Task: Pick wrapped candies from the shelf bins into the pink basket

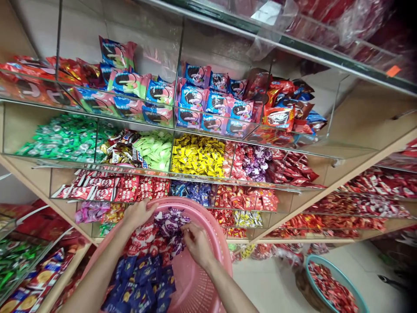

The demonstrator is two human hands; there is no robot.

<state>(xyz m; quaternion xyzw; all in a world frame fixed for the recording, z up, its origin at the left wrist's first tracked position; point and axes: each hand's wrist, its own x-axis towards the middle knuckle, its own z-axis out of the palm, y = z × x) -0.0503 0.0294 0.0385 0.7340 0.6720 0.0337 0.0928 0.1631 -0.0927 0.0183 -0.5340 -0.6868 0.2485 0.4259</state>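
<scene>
The basket (208,243) is pink, holding purple-and-white sweets (169,221), red-and-white sweets (146,241) and dark blue packets (143,282) with yellow marks. On the shelves lie green sweets (61,137), yellow sweets (197,154), red wafer packs (94,184) with white lettering, and blue-and-pink biscuit packs (208,104). A teal bowl (353,291) holds red sweets (332,289).

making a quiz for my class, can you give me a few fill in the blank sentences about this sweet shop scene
1. Both hands reach into a basket whose colour is ____.
2. The right hand picks at the sweets with ____ and white wrappers.
3. The packets nearest the camera in the basket, the dark packets, are dark ____.
4. The left hand rests at the basket's far ____.

Missing words: pink; purple; blue; rim
</scene>
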